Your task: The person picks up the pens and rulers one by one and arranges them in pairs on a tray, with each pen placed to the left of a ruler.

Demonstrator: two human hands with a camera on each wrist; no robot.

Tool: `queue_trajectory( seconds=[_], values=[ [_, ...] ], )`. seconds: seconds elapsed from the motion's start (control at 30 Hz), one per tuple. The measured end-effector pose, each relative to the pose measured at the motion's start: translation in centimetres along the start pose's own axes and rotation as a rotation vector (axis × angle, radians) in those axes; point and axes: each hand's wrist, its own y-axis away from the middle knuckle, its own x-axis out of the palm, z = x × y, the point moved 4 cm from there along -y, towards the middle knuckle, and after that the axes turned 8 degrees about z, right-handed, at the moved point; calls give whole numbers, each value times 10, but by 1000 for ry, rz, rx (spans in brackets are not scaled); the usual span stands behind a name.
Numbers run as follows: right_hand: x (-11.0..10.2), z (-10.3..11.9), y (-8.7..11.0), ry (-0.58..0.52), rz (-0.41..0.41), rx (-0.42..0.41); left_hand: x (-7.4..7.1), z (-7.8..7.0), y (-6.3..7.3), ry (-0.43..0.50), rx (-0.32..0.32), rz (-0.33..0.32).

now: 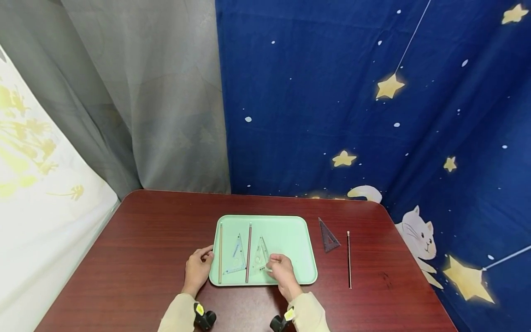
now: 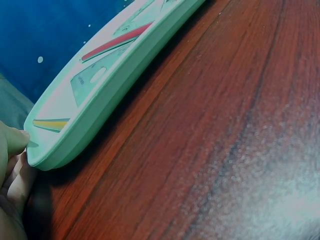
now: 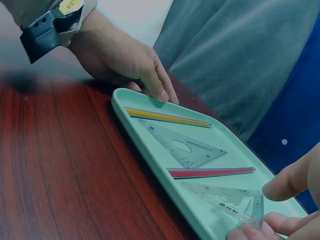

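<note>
My left hand [image 1: 198, 268] pinches the left rim of a light green tray [image 1: 286, 230], thumb at the rim and the other fingers against its outer side. Over the tray, my right hand [image 1: 282, 272] pinches a clear triangular set square [image 3: 230, 202] at one end, thumb on one side and fingers on the other. A yellow pencil [image 3: 170, 117] lies nearest the left rim. Beside it is another clear set square [image 3: 187, 147], then a red pencil [image 3: 215, 172] between the two set squares.
Right of the tray, a dark set square [image 1: 327, 237] and a black pencil [image 1: 349, 260] lie on the reddish-brown table [image 1: 166, 221]. Behind the table hang a grey curtain [image 1: 178, 115] and a blue starry curtain [image 1: 298, 115]; a white cloth [image 1: 41, 221] hangs at the left.
</note>
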Motion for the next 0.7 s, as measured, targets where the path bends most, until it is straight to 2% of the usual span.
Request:
queue_trajectory(
  seconds=[0.27, 0.47, 0.7],
  values=[
    [-6, 2, 3, 142, -6, 2, 0, 1, 0, 7, -17, 15],
    [-10, 3, 4, 158, 1, 11, 1, 0, 1, 12, -26, 38],
    [-12, 4, 4, 150, 0, 5, 0, 0, 0, 5, -15, 28]
  ],
)
